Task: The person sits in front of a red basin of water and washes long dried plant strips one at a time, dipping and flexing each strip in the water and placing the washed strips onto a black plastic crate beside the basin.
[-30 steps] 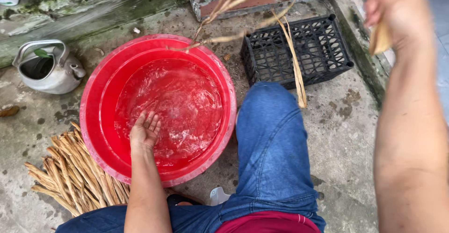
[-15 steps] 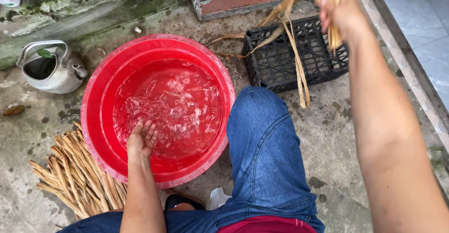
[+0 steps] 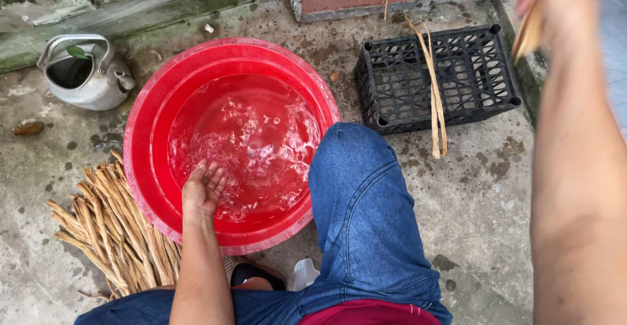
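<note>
A stained concrete floor (image 3: 483,207) runs up to a mossy wall. A red basin (image 3: 147,123) of churned water sits at centre; the left hand (image 3: 204,188) lies in the water at its seven o'clock, fingers loosely spread, holding nothing. The right hand (image 3: 555,5), blurred at two o'clock, grips pale dried strips (image 3: 528,36) — more strips (image 3: 433,90) drape over a black plastic crate (image 3: 457,70). A bundle of dry stalks (image 3: 117,233) lies at eight o'clock, a metal kettle (image 3: 88,80) at ten.

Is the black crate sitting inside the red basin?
No. The black crate sits on the concrete beside the red basin, which holds only water and the left hand.
</note>
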`<action>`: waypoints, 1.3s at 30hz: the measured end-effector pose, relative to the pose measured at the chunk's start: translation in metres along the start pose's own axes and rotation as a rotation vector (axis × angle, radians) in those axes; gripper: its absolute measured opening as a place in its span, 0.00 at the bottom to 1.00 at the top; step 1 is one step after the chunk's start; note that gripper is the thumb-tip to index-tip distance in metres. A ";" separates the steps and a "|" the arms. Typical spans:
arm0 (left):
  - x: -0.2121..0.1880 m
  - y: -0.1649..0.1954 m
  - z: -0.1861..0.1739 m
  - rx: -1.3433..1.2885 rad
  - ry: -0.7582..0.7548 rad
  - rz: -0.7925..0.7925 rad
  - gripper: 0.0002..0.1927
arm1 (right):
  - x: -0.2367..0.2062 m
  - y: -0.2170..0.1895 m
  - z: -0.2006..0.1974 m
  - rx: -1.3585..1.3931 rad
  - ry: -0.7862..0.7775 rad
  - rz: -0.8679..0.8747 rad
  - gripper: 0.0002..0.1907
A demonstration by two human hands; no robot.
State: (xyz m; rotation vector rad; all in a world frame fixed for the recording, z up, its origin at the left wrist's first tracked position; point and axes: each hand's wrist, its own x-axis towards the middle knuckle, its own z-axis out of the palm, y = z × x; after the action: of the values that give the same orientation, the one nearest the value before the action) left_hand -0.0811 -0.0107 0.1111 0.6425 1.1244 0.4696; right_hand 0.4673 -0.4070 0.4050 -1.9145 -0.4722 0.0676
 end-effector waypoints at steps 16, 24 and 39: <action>0.012 -0.017 -0.027 -0.030 -0.004 0.002 0.21 | -0.197 0.265 0.070 -0.639 0.013 0.395 0.29; -0.002 -0.010 -0.030 0.034 0.015 0.025 0.23 | -0.181 0.252 0.087 -0.687 -0.024 0.560 0.23; 0.002 -0.019 -0.044 0.000 0.045 0.041 0.23 | -0.183 0.271 0.070 -0.147 -0.163 0.711 0.13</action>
State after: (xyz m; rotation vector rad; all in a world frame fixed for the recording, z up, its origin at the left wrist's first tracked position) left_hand -0.1207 -0.0127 0.0843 0.6588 1.1552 0.5212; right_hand 0.3594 -0.4944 0.1004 -2.1479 0.1225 0.6699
